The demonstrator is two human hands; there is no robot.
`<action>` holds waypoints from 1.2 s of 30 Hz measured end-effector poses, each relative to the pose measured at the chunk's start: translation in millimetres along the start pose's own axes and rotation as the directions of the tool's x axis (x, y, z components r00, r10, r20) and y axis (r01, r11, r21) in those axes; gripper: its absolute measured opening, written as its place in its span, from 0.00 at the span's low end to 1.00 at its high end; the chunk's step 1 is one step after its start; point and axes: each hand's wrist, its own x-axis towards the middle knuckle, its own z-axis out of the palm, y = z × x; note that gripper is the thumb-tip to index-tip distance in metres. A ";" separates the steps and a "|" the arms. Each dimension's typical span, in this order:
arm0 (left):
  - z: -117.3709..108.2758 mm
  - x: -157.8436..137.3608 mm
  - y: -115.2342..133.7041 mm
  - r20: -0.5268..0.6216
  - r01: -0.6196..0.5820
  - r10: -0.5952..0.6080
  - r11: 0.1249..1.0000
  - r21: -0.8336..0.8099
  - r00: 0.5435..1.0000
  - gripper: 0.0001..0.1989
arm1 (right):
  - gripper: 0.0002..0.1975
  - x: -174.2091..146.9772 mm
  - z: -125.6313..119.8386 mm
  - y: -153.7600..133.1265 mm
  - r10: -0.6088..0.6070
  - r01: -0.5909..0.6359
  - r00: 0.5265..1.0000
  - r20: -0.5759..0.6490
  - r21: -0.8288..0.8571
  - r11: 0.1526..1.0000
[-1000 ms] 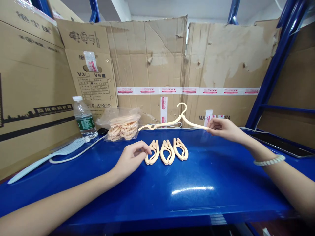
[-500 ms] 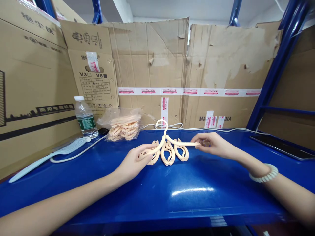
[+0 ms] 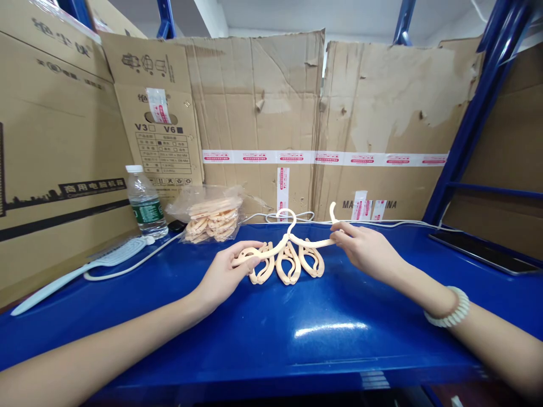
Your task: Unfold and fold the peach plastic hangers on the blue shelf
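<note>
we watch both hands busy: the left hand (image 3: 229, 270) pinches one end of the hanger (image 3: 289, 237), the right hand (image 3: 365, 247) grips its other arm, and we see that side's tip jutting upward! the hanger is held over the blue table (image 3: 271, 339), partly covering three folded hangers (image 3: 297, 270) in a row. over to the left, we spot the clear bag (image 3: 180, 204) with more hangers (image 3: 214, 221) piled inside; near it stands the bottle (image 3: 146, 212), its white cap (image 3: 134, 169) on, its fill level unclear to us.
</note>
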 end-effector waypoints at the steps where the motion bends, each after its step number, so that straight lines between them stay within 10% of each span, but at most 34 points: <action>1: 0.0 0.1 0.0 0.002 0.003 -0.003 1.000 -0.003 1.000 0.18 | 0.11 0.2 0.3 -0.9 -0.006 0.007 1.000 -0.023 0.061 0.998; 6: 0.3 -0.4 1.2 0.005 0.014 -0.014 1.000 -0.025 1.000 0.18 | 0.11 2.5 1.3 -5.0 0.077 -0.012 0.992 -0.102 0.525 0.851; 11: 1.6 -1.5 1.6 -0.013 0.043 -0.044 0.997 -0.068 0.999 0.18 | 0.17 5.7 3.0 -2.8 0.193 -0.198 0.974 0.117 0.852 0.484; 19: 4.1 -0.1 -1.4 -0.034 0.167 -0.200 0.892 -0.420 0.979 0.24 | 0.18 8.9 0.1 -0.2 0.157 -0.372 0.923 0.353 0.921 0.115; 26: 15.9 -10.2 7.8 0.170 0.196 -0.145 0.922 -0.334 0.975 0.19 | 0.22 8.5 -0.7 -39.3 0.066 -0.315 0.933 0.354 0.891 -0.328; 36: 19.2 -15.1 9.4 0.159 0.075 -0.029 0.954 -0.291 0.987 0.17 | 0.14 3.7 -9.8 -58.6 -0.227 -0.346 0.924 0.309 0.927 -0.146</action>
